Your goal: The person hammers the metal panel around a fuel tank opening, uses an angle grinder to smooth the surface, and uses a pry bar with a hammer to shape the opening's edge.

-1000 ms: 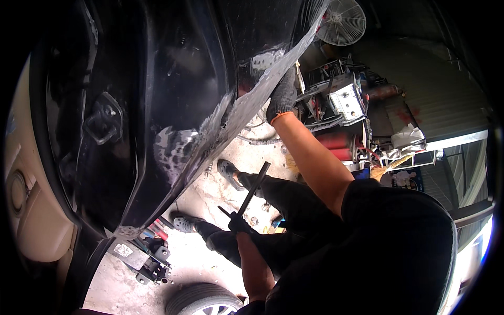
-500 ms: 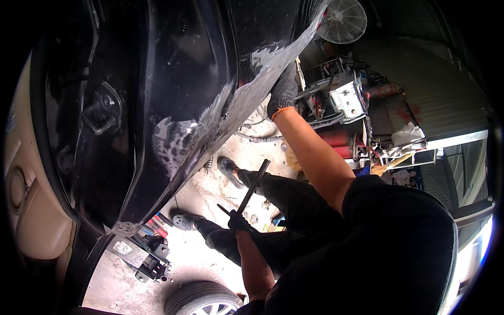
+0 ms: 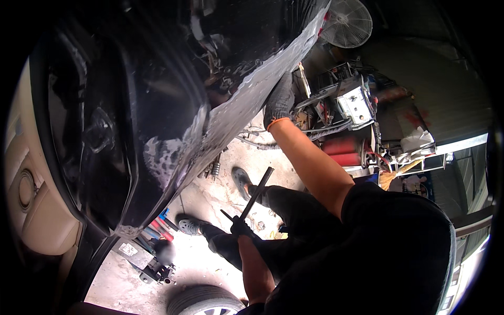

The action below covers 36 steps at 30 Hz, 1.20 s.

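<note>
A black car body panel [image 3: 157, 105] with patchy grey filler along its edge [image 3: 257, 86] fills the upper left. My right hand [image 3: 280, 102], in a dark knit glove with an orange cuff, reaches up to the panel's edge. Its fingers are hidden in shadow at the panel, so their grip does not show. Lower down, my left hand [image 3: 240, 228], in a dark glove, is closed around a long, straight dark bar [image 3: 257, 194]. That bar slants up and to the right, apart from the panel. A short thin dark piece [image 3: 226, 215] sticks out on the hand's other side.
A floor jack [image 3: 149, 265] and a wheel with its tyre [image 3: 202, 300] are on the floor at lower left. My shoes [image 3: 189, 226] stand below the panel. Cluttered equipment [image 3: 357, 105], a red cylinder [image 3: 344, 152] and a round fan [image 3: 345, 23] lie at the right.
The view has shifted slightly, and more of the panel's dark upper side shows. My right hand stays at the panel edge; my left hand still holds the bar.
</note>
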Each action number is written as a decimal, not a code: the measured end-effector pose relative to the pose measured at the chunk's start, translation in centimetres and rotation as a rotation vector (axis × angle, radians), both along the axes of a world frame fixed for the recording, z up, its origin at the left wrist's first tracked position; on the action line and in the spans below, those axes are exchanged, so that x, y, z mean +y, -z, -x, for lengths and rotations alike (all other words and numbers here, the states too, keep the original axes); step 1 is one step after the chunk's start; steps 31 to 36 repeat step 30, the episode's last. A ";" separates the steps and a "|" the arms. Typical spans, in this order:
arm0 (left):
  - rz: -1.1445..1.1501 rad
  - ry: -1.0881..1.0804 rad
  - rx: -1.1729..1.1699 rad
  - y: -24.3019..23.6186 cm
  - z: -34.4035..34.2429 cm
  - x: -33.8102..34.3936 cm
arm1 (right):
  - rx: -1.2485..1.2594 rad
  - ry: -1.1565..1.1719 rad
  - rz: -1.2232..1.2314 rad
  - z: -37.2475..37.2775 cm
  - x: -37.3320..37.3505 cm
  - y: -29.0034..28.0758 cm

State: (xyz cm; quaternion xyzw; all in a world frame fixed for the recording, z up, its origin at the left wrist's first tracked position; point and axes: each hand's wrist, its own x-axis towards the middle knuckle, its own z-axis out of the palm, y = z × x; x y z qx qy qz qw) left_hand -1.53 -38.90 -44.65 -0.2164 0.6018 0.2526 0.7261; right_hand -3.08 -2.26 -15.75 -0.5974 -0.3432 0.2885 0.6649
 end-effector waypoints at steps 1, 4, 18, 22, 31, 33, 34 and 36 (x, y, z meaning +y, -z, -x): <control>0.000 -0.008 0.008 -0.4 0.0 0.4 | -0.076 -0.002 -0.042 -0.4 0.5 0.9; -0.013 0.014 0.046 -1.1 -0.7 0.9 | -0.320 0.059 -0.043 -2.7 1.0 2.4; -1.194 1.231 1.137 -13.4 -3.4 7.7 | -1.105 -1.679 0.861 -26.3 -17.8 4.6; -0.952 1.058 1.058 -20.9 -3.7 15.3 | -0.318 -1.654 0.855 -33.0 -20.1 5.9; -1.331 1.003 2.549 -44.4 0.8 36.6 | -0.370 -1.135 0.508 -39.1 -14.5 5.6; -1.331 1.003 2.549 -44.4 0.8 36.6 | -0.370 -1.135 0.508 -39.1 -14.5 5.6; -1.331 1.003 2.549 -44.4 0.8 36.6 | -0.370 -1.135 0.508 -39.1 -14.5 5.6; -1.331 1.003 2.549 -44.4 0.8 36.6 | -0.370 -1.135 0.508 -39.1 -14.5 5.6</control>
